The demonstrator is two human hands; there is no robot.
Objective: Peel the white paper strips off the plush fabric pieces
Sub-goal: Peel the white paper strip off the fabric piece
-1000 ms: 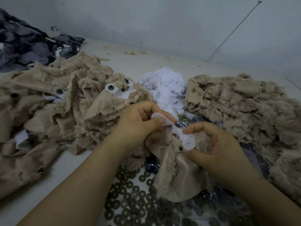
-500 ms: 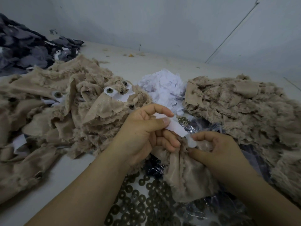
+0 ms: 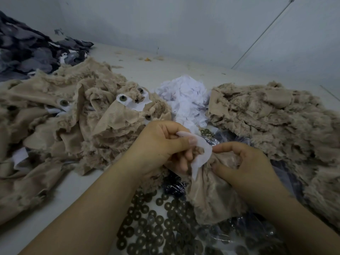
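A tan plush fabric piece (image 3: 209,196) hangs between my hands at the centre, backing side up. My left hand (image 3: 161,146) pinches the upper end of a curved white paper strip (image 3: 203,153) between thumb and forefinger. The strip's lower end still lies against the fabric. My right hand (image 3: 244,162) grips the fabric just right of the strip, fingers curled into the plush. A heap of tan plush pieces with paper strips and eye studs (image 3: 77,115) lies at the left. Another tan plush heap (image 3: 272,122) lies at the right.
A pile of crumpled white paper strips (image 3: 185,96) sits behind my hands. Clear plastic bags of dark round washers (image 3: 152,223) lie below the hands. Dark grey fabric pieces (image 3: 27,48) are heaped at the far left. A grey wall runs along the back.
My left hand has pulled the strip's upper end up and to the left, so the strip now curves away from the fabric. My right hand has stayed on the plush.
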